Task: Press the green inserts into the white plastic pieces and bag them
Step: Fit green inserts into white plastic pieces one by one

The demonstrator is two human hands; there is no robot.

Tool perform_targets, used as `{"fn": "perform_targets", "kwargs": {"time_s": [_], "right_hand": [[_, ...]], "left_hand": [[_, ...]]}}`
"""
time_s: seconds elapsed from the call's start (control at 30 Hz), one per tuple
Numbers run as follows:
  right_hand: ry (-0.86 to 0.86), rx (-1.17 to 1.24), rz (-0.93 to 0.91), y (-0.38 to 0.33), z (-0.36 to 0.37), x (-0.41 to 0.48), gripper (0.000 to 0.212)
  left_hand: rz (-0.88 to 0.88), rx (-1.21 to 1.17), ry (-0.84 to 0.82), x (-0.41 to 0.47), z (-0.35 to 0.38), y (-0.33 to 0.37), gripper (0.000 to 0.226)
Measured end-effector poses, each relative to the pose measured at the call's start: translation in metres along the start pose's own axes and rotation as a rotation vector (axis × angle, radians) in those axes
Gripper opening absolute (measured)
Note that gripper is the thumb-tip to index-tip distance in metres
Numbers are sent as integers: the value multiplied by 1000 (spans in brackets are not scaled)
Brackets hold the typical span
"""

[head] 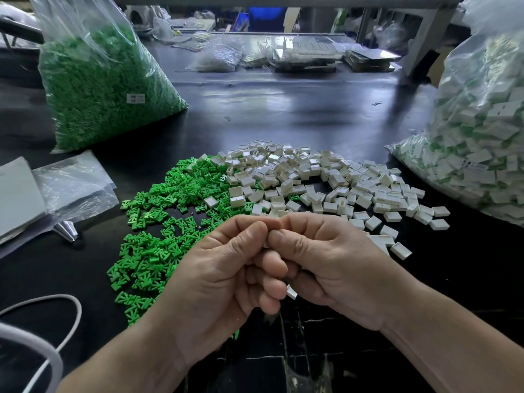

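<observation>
Your two hands meet low in the middle of the view, fingers curled and thumbs pressed tip to tip over a white piece (pixel 292 292). Only one corner of it peeks out between the knuckles of your left hand (pixel 224 268) and the palm of your right hand (pixel 334 265). Both hands are clenched around it, and your fingers hide whether a green insert sits inside.

Just beyond your left hand, loose green inserts (pixel 153 245) lie scattered on the dark table (pixel 283 109), reaching down under your left forearm. Beyond your right hand spreads a pile of loose white pieces (pixel 326 180), many lying with the hollow side up. The two piles touch and mix a little where they meet.

On the far left of the table stands a clear bag of green inserts (pixel 102 89) with a small label on its front. At the right edge a big clear bag of white pieces (pixel 482 143) shows green among them. On the left lie flat empty bags (pixel 71 185), and a white cable (pixel 71 304) loops at the lower left.
</observation>
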State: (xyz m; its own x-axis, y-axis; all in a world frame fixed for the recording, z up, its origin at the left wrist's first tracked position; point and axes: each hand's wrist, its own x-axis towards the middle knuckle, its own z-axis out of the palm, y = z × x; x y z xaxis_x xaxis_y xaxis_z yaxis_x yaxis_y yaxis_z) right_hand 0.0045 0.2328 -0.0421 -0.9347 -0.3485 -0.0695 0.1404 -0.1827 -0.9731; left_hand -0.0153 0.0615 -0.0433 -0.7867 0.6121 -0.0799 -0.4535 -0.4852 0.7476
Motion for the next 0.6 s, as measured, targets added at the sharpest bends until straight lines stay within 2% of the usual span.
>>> {"fn": "perform_targets", "kwargs": {"time_s": [0.4,0.6], "right_hand": [[10,62,-7,1,5,1,20],[-86,160,-21,-3,4,1,50]], "left_hand": [[39,19,51,-2,6,-1,11],[89,79,1,0,5,1,24]]}}
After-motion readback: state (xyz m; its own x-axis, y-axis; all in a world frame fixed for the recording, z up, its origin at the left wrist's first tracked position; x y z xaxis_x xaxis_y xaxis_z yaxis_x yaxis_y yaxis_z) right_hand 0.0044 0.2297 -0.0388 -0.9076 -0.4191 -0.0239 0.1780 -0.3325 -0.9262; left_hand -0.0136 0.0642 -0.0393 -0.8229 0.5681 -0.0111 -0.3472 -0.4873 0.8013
